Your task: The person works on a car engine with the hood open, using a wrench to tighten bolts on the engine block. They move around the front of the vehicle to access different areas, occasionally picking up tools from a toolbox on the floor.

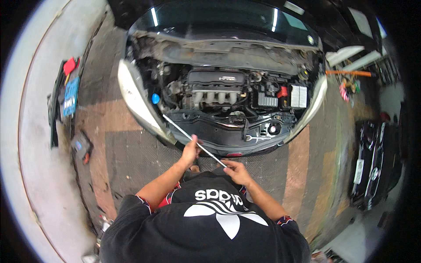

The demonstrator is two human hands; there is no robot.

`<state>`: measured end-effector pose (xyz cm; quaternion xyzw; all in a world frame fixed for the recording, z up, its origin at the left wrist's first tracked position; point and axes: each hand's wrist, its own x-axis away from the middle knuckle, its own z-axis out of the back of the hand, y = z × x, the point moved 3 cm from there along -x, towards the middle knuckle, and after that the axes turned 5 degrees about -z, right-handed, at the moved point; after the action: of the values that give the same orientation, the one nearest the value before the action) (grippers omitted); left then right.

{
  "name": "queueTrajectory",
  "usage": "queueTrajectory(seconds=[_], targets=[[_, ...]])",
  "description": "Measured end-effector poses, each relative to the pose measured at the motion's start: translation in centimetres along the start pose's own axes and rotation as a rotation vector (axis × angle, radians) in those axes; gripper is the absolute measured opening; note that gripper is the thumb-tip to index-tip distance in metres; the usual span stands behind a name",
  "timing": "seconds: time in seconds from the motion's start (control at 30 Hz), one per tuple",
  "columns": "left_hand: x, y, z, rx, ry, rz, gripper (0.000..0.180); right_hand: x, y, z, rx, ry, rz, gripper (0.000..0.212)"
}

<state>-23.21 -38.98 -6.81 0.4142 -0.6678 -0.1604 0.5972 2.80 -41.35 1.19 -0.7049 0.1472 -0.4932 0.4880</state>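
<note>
A long, thin silver metal rod point(180, 128) slants across the front of a dark car, its far end over the front panel point(197, 130) beside the left headlight point(136, 96). My left hand point(190, 152) is closed round the rod partway along. At its near end, my right hand point(237, 172) grips it with the fingers. Beyond lies the uncovered engine bay, with a black engine cover point(210, 78) and grey intake pipes point(217, 97). An open-ended wrench point(258, 138) rests on the front panel at the right. Whether the rod touches the car, I cannot tell.
A blue cap point(155, 98) and a red cover point(282, 92) stand out in the bay. On the left are a dark tool case point(82, 146) and a blue plate point(70, 97). A black grille part point(370, 164) and an orange bar point(351, 73) are on the right.
</note>
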Motion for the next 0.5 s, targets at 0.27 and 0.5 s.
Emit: queueTrajectory(seconds=[0.27, 0.5], targets=[[2.8, -1.6, 12.0, -0.102, 0.551, -0.161, 0.049, -11.9, 6.2, 13.5, 0.996, 0.64, 0.038, 0.043], [8.7, -13.3, 29.9, 0.355, 0.859, -0.01, 0.042, -13.6, 12.6, 20.3, 1.43, 0.337, -0.147, 0.032]])
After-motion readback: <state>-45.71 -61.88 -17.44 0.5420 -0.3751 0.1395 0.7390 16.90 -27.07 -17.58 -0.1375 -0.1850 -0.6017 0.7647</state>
